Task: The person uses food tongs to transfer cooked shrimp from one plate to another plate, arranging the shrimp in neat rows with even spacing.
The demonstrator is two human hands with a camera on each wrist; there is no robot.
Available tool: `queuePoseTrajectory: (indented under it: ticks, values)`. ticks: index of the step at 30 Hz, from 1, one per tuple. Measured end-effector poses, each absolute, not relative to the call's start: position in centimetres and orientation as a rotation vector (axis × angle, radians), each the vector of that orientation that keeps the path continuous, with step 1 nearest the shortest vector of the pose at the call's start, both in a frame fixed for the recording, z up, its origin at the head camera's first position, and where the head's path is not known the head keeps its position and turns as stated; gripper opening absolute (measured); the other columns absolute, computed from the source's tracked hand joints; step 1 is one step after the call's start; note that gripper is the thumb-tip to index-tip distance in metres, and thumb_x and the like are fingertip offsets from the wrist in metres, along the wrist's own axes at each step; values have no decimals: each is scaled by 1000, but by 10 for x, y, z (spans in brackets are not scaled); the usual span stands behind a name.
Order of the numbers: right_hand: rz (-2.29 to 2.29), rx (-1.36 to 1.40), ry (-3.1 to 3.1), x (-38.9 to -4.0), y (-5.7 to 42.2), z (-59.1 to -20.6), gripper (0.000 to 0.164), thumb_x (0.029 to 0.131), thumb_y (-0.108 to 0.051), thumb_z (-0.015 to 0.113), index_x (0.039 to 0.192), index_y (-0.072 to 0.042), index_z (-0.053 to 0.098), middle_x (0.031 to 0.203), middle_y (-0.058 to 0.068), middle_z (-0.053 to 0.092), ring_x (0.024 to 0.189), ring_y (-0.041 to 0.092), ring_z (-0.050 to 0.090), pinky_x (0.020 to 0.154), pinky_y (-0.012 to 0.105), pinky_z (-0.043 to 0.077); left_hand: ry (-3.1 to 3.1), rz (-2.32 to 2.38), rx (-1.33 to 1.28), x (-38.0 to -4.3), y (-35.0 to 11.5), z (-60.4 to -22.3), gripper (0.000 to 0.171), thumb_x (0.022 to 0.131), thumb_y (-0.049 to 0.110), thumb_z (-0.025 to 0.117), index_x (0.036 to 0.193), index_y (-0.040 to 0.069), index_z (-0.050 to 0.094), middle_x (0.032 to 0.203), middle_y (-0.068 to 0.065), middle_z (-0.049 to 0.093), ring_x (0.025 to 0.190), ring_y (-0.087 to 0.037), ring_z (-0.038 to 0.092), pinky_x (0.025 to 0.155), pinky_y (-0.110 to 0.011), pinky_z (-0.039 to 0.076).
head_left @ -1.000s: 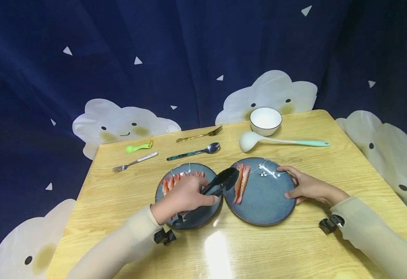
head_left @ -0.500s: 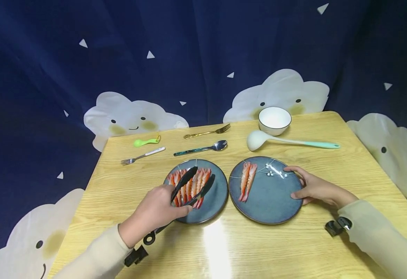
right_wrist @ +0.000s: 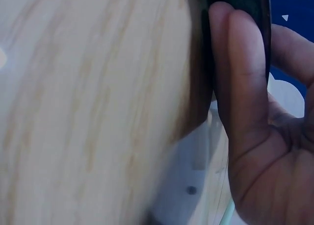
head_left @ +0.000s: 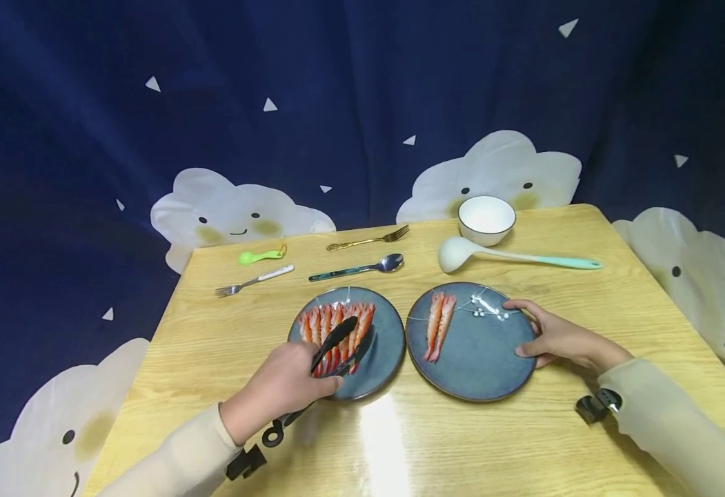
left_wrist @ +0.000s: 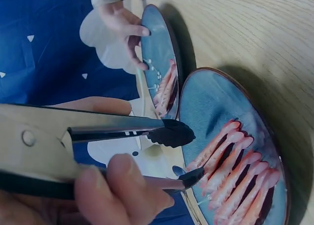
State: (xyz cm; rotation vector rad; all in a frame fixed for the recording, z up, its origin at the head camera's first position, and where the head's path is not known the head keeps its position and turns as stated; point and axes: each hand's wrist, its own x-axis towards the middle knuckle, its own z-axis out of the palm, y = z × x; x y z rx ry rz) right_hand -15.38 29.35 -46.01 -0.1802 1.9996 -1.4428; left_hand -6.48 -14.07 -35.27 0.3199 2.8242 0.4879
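Note:
My left hand (head_left: 284,379) grips black-tipped tongs (head_left: 337,337) over the left blue plate (head_left: 392,345). A row of several red-and-white shrimp (head_left: 320,321) lies on that plate. In the left wrist view the tongs' tips (left_wrist: 171,134) are spread apart, the lower one right at the shrimp (left_wrist: 221,146) at the row's end. On the right blue plate (head_left: 474,369), two more shrimp (head_left: 439,328) lie side by side near its left rim. My right hand (head_left: 563,339) holds this plate's right rim, thumb above and fingers beneath; the right wrist view shows the rim between them.
Behind the plates lie a spoon (head_left: 362,268), a gold fork (head_left: 368,239), a white-handled fork (head_left: 255,281) and a green measuring spoon (head_left: 261,257). A white bowl (head_left: 486,217) and a ladle (head_left: 511,256) are at the back right of the wooden table (head_left: 449,442).
The left hand with the tongs has moved left from the right plate's edge to above the left plate, and the tips came down over the shrimp row. The right hand keeps its hold.

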Motion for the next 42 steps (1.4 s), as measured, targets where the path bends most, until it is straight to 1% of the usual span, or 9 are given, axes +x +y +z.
queuePoseTrajectory:
  ticks: [3, 9, 19, 22, 27, 29, 33, 38, 42]
  values:
    - [-1443, -185, 2006, -154, 293, -460, 88, 70, -6, 71, 136, -25, 15, 94, 25, 39, 65, 26, 57, 51, 42, 48, 2820, 474, 321, -68, -139, -352, 46, 70, 51, 63, 79, 6, 58, 61, 2, 49, 56, -13, 46, 49, -29, 37]
    - [-1439, -168, 2020, -156, 292, -456, 88, 70, -6, 71, 136, -26, 15, 94, 24, 38, 66, 26, 57, 51, 42, 48, 2772, 488, 346, -71, -132, -347, 40, 71, 50, 63, 64, 13, 50, 53, 2, 44, 46, -12, 40, 43, -28, 35]
    - [-1465, -198, 1979, -156, 291, -457, 87, 71, -6, 70, 136, -24, 15, 101, 28, 39, 70, 29, 58, 52, 43, 48, 2722, 561, 299, -76, -133, -348, 41, 74, 43, 64, 59, 11, 44, 48, 4, 24, 42, -11, 23, 41, -26, 25]
    - [-1467, -197, 1981, -155, 292, -458, 87, 71, -5, 70, 136, -24, 15, 102, 28, 40, 70, 29, 58, 53, 43, 48, 2712, 593, 287, -77, -132, -348, 35, 74, 42, 65, 62, 12, 50, 46, 5, 25, 39, -10, 25, 41, -26, 27]
    - [-1468, -198, 1982, -154, 293, -460, 86, 71, -5, 70, 136, -23, 15, 99, 27, 42, 67, 27, 58, 52, 42, 48, 2692, 607, 276, -74, -131, -346, 34, 74, 43, 64, 82, 10, 60, 44, 6, 28, 35, -10, 31, 42, -28, 33]
    - [-1472, -198, 1976, -153, 293, -460, 86, 71, -5, 70, 136, -23, 15, 99, 27, 42, 67, 27, 58, 52, 42, 48, 2683, 613, 277, -75, -131, -344, 34, 74, 44, 63, 82, 11, 59, 45, 5, 28, 35, -11, 31, 42, -29, 34]
    - [-1481, -196, 1965, -152, 294, -459, 87, 72, -5, 69, 136, -23, 14, 100, 27, 41, 69, 28, 58, 52, 43, 48, 2691, 626, 314, -75, -128, -340, 32, 75, 45, 62, 72, 15, 55, 47, 4, 28, 38, -12, 30, 41, -29, 32]
    - [-1493, -193, 1963, -153, 296, -458, 86, 72, -5, 69, 136, -23, 15, 101, 28, 41, 68, 28, 58, 52, 43, 48, 2694, 681, 397, -78, -118, -333, 28, 76, 43, 62, 77, 16, 57, 46, 5, 29, 40, -11, 27, 41, -27, 28]
    - [-1490, -200, 1957, -153, 294, -460, 86, 72, -5, 69, 136, -23, 15, 107, 28, 37, 68, 27, 57, 52, 43, 48, 2682, 693, 475, -80, -104, -332, 32, 77, 43, 61, 88, 13, 60, 45, 6, 34, 38, -9, 30, 42, -26, 31]
